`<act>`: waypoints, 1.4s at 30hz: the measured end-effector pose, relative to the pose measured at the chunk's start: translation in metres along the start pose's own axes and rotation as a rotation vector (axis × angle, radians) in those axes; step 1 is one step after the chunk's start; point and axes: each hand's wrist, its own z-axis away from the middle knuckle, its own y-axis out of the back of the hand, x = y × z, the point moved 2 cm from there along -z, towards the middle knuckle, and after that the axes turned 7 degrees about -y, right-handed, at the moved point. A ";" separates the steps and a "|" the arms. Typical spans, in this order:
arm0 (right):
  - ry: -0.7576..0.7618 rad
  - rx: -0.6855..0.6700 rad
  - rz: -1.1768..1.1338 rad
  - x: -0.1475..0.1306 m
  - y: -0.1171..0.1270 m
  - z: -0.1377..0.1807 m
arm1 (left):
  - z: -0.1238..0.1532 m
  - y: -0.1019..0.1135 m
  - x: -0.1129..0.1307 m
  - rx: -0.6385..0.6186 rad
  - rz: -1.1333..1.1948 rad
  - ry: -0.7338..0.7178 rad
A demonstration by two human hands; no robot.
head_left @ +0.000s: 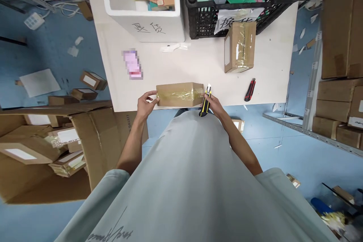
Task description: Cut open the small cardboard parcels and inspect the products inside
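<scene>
A long cardboard box (179, 95) lies on the white bench (184, 62), right along its near edge, with clear tape running over its top. The left hand (146, 104) has thumb and fingertips against the box's left end, a narrow gap between them; whether that grip clasps the box firmly I cannot tell. The right hand (214, 105) is at the other end, its grip closed around a yellow and black cutter (205, 102) whose handle sticks out past the bench edge.

Open bench runs behind the box, up to a white foam bin (155, 30) and a black crate (204, 22) standing side by side at the back. On this stretch lie a white scrap (175, 47) and a pink thing (132, 64), the latter near the left edge. To the right, a taped box (240, 47) stands just in front of the crate, and a red and black cutter (250, 90) lies near the front edge. A big open carton (102, 140) stands at the bench's front left corner.

The pink thing is blurred into blocks and cannot be made out. The bin and crate are cut off at the top, the big carton at the left. The right palm is partly hidden behind the yellow and black cutter.
</scene>
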 end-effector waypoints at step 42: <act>0.161 0.375 1.186 -0.058 -0.154 0.091 | -0.055 -0.037 0.099 -0.412 0.275 -0.343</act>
